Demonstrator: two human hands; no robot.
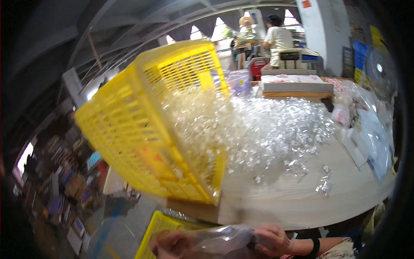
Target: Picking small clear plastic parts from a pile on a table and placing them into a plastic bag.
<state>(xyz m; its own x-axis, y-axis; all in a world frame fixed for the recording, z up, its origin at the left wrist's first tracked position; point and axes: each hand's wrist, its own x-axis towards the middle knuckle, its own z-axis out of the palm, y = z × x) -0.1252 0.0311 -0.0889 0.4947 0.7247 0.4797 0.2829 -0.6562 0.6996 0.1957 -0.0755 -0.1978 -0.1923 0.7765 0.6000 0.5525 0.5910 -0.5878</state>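
Observation:
A clear plastic bag (222,238) is stretched between my hands at the table's near edge. My right hand (274,240), with a black band on its wrist, is closed on the bag's right end. My left hand (172,242) looks blurred at the other end, its fingers curled on the plastic. Beyond them a yellow slotted crate (129,125) lies tipped on its side, its opening facing right. A large heap of small shiny clear and silvery pieces (276,129) spills out of it across the wooden table (276,200).
Below the table edge, a second yellow crate (151,228) is partly covered by my left hand. A shallow box (297,85) stands behind the heap. Plastic bags (371,138) lie at the right. A person (278,39) faces away in the back. Boxes (77,185) clutter the left floor.

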